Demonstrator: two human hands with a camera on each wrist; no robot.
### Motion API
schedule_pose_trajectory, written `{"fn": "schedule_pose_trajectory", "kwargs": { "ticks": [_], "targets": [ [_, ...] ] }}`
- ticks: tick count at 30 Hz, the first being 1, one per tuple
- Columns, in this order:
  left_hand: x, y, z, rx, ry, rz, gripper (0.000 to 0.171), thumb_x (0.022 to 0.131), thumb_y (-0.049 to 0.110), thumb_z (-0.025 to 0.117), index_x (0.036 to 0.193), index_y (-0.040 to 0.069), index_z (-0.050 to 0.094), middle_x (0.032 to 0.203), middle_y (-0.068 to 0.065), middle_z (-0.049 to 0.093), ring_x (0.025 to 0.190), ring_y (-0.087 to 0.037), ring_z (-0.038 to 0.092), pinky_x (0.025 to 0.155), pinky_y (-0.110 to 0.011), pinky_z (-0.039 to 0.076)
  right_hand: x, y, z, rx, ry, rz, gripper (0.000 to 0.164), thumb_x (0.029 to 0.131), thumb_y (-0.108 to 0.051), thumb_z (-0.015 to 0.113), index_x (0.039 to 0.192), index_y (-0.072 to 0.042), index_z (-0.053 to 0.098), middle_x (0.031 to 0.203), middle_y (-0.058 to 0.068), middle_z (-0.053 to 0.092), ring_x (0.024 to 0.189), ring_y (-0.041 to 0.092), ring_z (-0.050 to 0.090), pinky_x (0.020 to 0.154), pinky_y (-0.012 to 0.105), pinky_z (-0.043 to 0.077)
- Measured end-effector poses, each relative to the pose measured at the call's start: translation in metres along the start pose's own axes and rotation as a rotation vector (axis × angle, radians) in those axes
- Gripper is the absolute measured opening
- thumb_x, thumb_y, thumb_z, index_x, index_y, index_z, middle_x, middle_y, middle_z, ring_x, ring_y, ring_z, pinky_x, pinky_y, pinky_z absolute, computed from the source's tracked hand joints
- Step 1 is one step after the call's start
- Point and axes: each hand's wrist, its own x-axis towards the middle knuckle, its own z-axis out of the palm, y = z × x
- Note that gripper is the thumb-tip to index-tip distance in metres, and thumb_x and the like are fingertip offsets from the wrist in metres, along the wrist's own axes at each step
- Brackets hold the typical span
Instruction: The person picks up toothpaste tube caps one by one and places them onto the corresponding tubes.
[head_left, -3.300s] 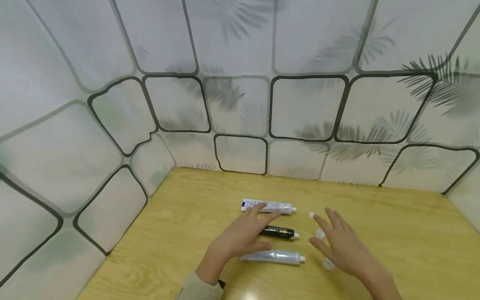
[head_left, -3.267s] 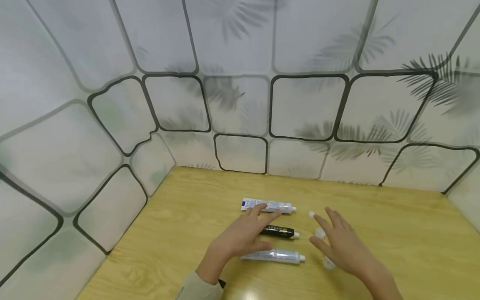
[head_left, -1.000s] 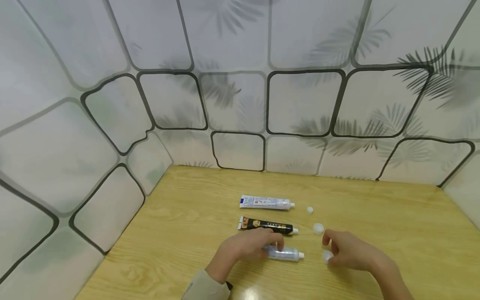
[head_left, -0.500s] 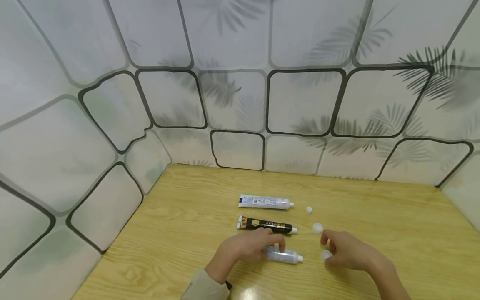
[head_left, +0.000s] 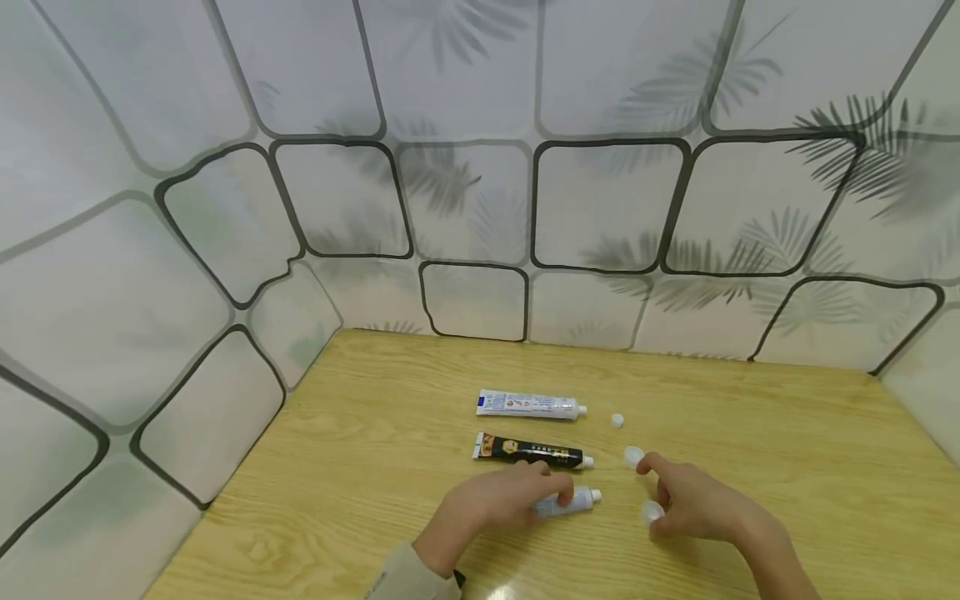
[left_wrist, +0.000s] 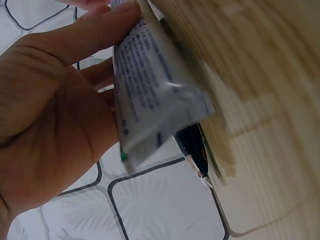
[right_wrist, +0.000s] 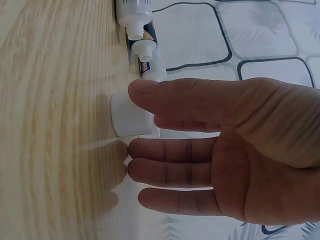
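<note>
Caps lie on the tabletop, off all three tubes, none fitted; the left hand grips the near tube, the right hand, fingers apart, straddles the near cap.

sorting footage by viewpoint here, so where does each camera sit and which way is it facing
Head: worn on the head, looking forward and down at the table and patterned wall; left hand, sleeve and right hand show.
Left wrist: on that wrist, looking over the left hand at the gripped tube, a dark tube beyond; that hand shows.
Right wrist: on that wrist, looking over the right hand at a white cap, tube nozzles beyond; that hand shows.
Shared: head and left wrist both show the gripped tube.
</note>
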Motion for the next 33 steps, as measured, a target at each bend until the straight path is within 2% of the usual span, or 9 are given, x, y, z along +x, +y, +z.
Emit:
{"fn": "schedule_pose_trajectory", "kwargs": {
  "ticks": [4, 8, 14, 18, 22, 26, 29, 33],
  "targets": [
    [-0.001, -0.002, -0.001, 0.012, -0.001, 0.004, 0.036, 0.092, 0.001, 0.068, 0.114, 0.028, 0.059, 0.102, 0.010, 0.058, 0.088, -0.005, 0.048, 0.078, -0.019, 0.042, 0.000, 0.000, 0.000, 0.000, -0.002, -0.010, 0.065, 0.073, -0.009, 0.082, 0.126, 0.005, 0.048, 0.078, 0.001, 0.058, 0.068, 0.009, 0.051, 0.062, 0.026, 0.043],
    [-0.003, -0.003, -0.002, 0.001, 0.023, 0.005, 0.042, 0.092, -0.001, 0.066, 0.119, 0.031, 0.062, 0.101, 0.009, 0.059, 0.087, -0.004, 0.048, 0.079, -0.019, 0.042, 0.000, 0.000, 0.000, 0.007, -0.010, -0.027, 0.066, 0.072, -0.010, 0.083, 0.126, 0.005, 0.048, 0.079, 0.002, 0.058, 0.068, 0.008, 0.051, 0.062, 0.026, 0.043],
    [-0.007, -0.003, -0.004, -0.078, 0.054, 0.012, 0.049, 0.096, -0.005, 0.058, 0.127, 0.032, 0.062, 0.094, 0.005, 0.047, 0.076, -0.006, 0.046, 0.068, -0.017, 0.042, -0.002, 0.000, 0.000, 0.028, -0.039, -0.031, 0.070, 0.071, -0.012, 0.081, 0.131, 0.003, 0.047, 0.083, 0.003, 0.058, 0.070, 0.009, 0.051, 0.062, 0.025, 0.043],
    [-0.008, -0.008, -0.007, -0.110, 0.073, 0.052, 0.051, 0.097, -0.007, 0.051, 0.130, 0.031, 0.060, 0.096, 0.004, 0.044, 0.075, -0.007, 0.044, 0.068, -0.017, 0.042, -0.001, 0.000, -0.001, 0.035, -0.053, -0.016, 0.072, 0.072, -0.012, 0.082, 0.133, 0.003, 0.046, 0.084, 0.004, 0.058, 0.070, 0.011, 0.052, 0.063, 0.026, 0.043],
    [-0.010, -0.014, -0.010, -0.160, 0.112, 0.106, 0.048, 0.099, -0.005, 0.049, 0.133, 0.027, 0.058, 0.106, 0.002, 0.048, 0.080, -0.007, 0.045, 0.070, -0.018, 0.042, -0.001, 0.001, 0.000, 0.036, -0.056, -0.017, 0.072, 0.072, -0.014, 0.083, 0.132, 0.003, 0.047, 0.084, 0.004, 0.058, 0.072, 0.012, 0.053, 0.063, 0.026, 0.043],
    [-0.014, -0.019, -0.017, -0.181, 0.182, 0.148, 0.048, 0.096, -0.004, 0.051, 0.134, 0.025, 0.057, 0.118, -0.002, 0.054, 0.091, -0.007, 0.049, 0.075, -0.018, 0.043, -0.001, 0.002, 0.001, 0.031, -0.054, -0.024, 0.072, 0.072, -0.014, 0.083, 0.132, 0.003, 0.047, 0.085, 0.004, 0.058, 0.073, 0.011, 0.053, 0.064, 0.026, 0.044],
    [-0.017, -0.020, -0.024, -0.192, 0.228, 0.158, 0.048, 0.095, -0.002, 0.053, 0.135, 0.025, 0.055, 0.126, -0.003, 0.056, 0.097, -0.008, 0.050, 0.077, -0.019, 0.044, -0.001, 0.002, 0.001, 0.020, -0.047, -0.025, 0.072, 0.071, -0.014, 0.083, 0.132, 0.003, 0.047, 0.085, 0.003, 0.059, 0.073, 0.011, 0.054, 0.065, 0.026, 0.044],
    [-0.020, -0.021, -0.033, -0.231, 0.268, 0.167, 0.046, 0.096, 0.000, 0.053, 0.137, 0.022, 0.052, 0.131, 0.000, 0.055, 0.094, -0.009, 0.048, 0.077, -0.020, 0.043, -0.001, 0.001, 0.000, 0.016, -0.036, -0.012, 0.073, 0.070, -0.014, 0.084, 0.132, 0.002, 0.048, 0.086, 0.004, 0.059, 0.076, 0.014, 0.055, 0.065, 0.026, 0.044]
  ]
}}
